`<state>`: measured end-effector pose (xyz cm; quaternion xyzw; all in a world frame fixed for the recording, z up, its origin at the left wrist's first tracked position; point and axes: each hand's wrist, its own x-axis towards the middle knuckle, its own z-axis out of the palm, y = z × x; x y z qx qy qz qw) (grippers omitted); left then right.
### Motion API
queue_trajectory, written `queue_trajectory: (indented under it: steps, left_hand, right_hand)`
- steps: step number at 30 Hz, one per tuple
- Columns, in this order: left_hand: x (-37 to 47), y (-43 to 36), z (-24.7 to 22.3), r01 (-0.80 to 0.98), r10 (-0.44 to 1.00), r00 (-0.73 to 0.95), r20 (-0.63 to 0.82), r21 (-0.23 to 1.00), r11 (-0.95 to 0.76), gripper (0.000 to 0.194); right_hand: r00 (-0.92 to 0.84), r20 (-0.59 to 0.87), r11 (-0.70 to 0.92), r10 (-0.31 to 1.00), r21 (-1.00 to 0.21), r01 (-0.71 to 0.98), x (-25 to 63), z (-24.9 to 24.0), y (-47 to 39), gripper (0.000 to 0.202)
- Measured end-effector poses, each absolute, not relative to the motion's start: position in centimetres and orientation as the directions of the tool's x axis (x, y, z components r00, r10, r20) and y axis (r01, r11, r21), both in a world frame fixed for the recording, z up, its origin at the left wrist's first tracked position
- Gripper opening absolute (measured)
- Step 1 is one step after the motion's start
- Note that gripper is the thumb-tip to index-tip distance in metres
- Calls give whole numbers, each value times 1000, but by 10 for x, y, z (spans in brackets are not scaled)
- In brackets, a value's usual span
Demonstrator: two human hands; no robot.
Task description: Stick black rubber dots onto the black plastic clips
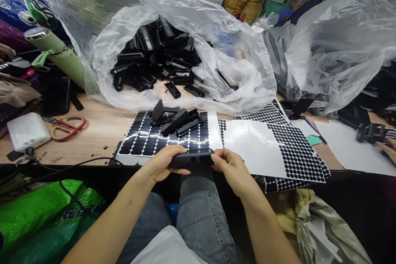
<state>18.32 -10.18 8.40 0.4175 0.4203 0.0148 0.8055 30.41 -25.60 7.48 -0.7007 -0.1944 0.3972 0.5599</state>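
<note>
A long black part with a woven-looking face is held level at the table's front edge. Its left end is gripped by my left hand, thumb above and fingers below. At its right end, the fingers of my right hand are pinched against the corner. Just behind lies a sheet of black oblong stickers, with several black plastic parts heaped on it. To the right, a white sheet with round black stickers lies partly over another dotted sheet.
An open clear plastic bag holds many black parts. Red-handled scissors, a white box with a cable and a green bottle stand left. Another person's hand is at the far right.
</note>
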Motion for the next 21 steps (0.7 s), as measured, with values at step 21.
queue_trajectory:
  steps: [21]
  left_hand:
    - [181, -108, 81, 342, 308, 717, -626, 700, 627, 19]
  right_hand:
    - [814, -113, -336, 569, -936, 105, 288, 76, -252, 21]
